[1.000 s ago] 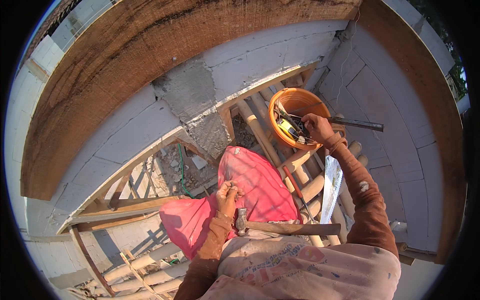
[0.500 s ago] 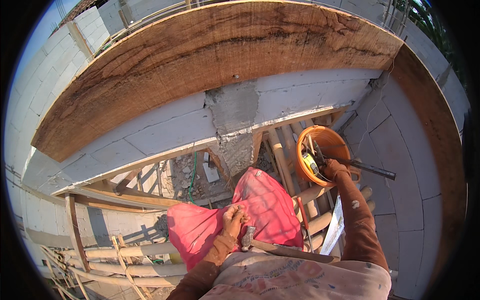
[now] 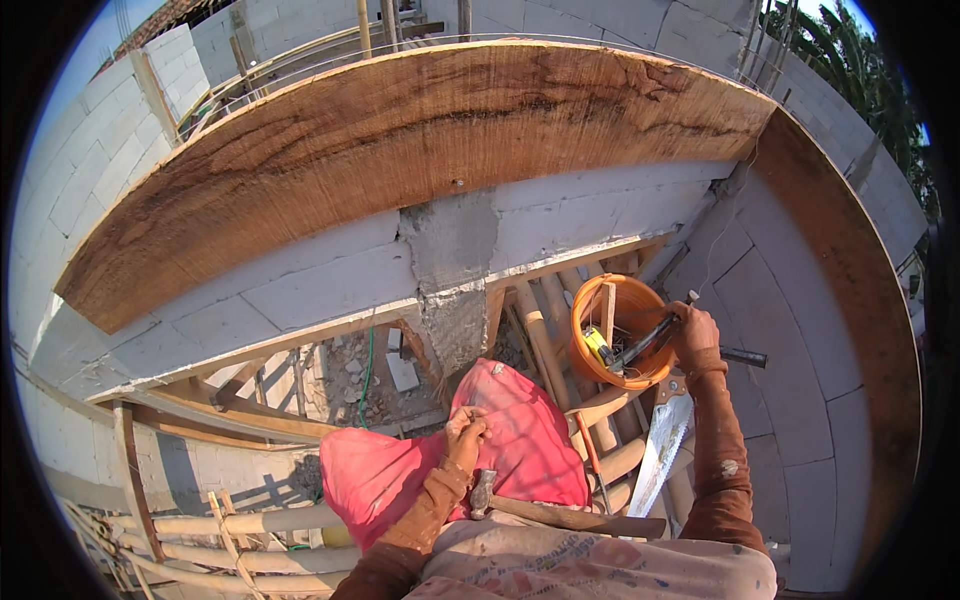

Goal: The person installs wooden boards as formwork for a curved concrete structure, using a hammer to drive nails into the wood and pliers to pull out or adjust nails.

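Observation:
My right hand [image 3: 695,335] is closed around a dark metal tool [image 3: 650,340] at the right rim of an orange bucket [image 3: 582,345]. The tool slants down into the bucket; its kind is not clear. Inside the bucket are a yellow tape measure [image 3: 598,345] and a wooden piece [image 3: 608,312]. My left hand [image 3: 467,437] rests on my red-clothed leg [image 3: 520,420], fingers curled together; whatever they pinch is too small to make out. Across my lap lies a hammer [image 3: 570,512] with a wooden handle.
A handsaw [image 3: 663,450] and a thin red-handled tool [image 3: 592,455] lie by the bucket on bamboo poles [image 3: 545,330]. Ahead, a long wooden board [image 3: 430,130] runs along the block wall [image 3: 330,260]. Rubble [image 3: 350,380] shows through a gap below.
My right hand has come up from inside the bucket to its right rim, raising the dark tool's end. More of the handsaw shows. My left hand stays on my leg.

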The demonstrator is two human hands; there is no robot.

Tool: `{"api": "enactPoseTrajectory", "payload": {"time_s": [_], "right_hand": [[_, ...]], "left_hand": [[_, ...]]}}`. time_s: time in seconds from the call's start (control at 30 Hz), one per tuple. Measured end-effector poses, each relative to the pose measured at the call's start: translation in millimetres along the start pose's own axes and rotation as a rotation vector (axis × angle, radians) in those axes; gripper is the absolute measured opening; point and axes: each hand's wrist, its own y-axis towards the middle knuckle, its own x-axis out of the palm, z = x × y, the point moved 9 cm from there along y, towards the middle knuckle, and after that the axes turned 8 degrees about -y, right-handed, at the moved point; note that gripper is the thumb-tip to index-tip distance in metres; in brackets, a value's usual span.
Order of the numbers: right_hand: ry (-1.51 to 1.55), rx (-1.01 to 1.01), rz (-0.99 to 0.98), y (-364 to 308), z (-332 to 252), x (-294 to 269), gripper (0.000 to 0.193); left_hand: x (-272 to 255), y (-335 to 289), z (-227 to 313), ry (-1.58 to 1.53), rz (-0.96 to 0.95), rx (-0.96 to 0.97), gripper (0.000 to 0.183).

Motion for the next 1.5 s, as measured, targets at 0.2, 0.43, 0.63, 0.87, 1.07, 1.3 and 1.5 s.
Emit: {"api": "enactPoseTrajectory", "payload": {"time_s": [0.2, 0.43, 0.63, 0.87, 1.07, 1.3, 1.5], "right_hand": [[0.19, -0.245, 0.199, -19.2, -41.9, -71.8, 0.017], [0.921, -0.507, -0.095, -47.2, -121.6, -114.6, 0.027], [1.138, -0.75, -0.262, -64.9, -196.3, -111.9, 0.029], [1.306, -0.555, -0.203, -73.6, -224.9, -55.7, 0.064], [1.383, -0.372, -0.436, -80.5, -236.8, -17.1, 0.082], [1.431, -0.35, -0.965, -68.1, -241.5, -26.0, 0.057], [1.428, -0.281, -1.139, -53.6, -254.4, -54.9, 0.075]], "left_hand": [[72.1, 20.6, 57.4, 0.094, -0.222, 0.189, 0.03], [181.9, 20.3, 164.5, 0.257, -0.435, 0.504, 0.037], [217.6, 11.3, 181.8, 0.208, -0.656, 0.38, 0.027], [200.2, 13.2, 207.0, -0.079, -0.363, 0.477, 0.024], [182.8, 17.1, 222.4, -0.154, -0.296, 0.458, 0.024], [181.8, 27.6, 272.4, 0.453, -0.238, 0.808, 0.038], [125.2, -32.1, 379.3, 0.718, 0.534, 1.842, 0.038]]}}
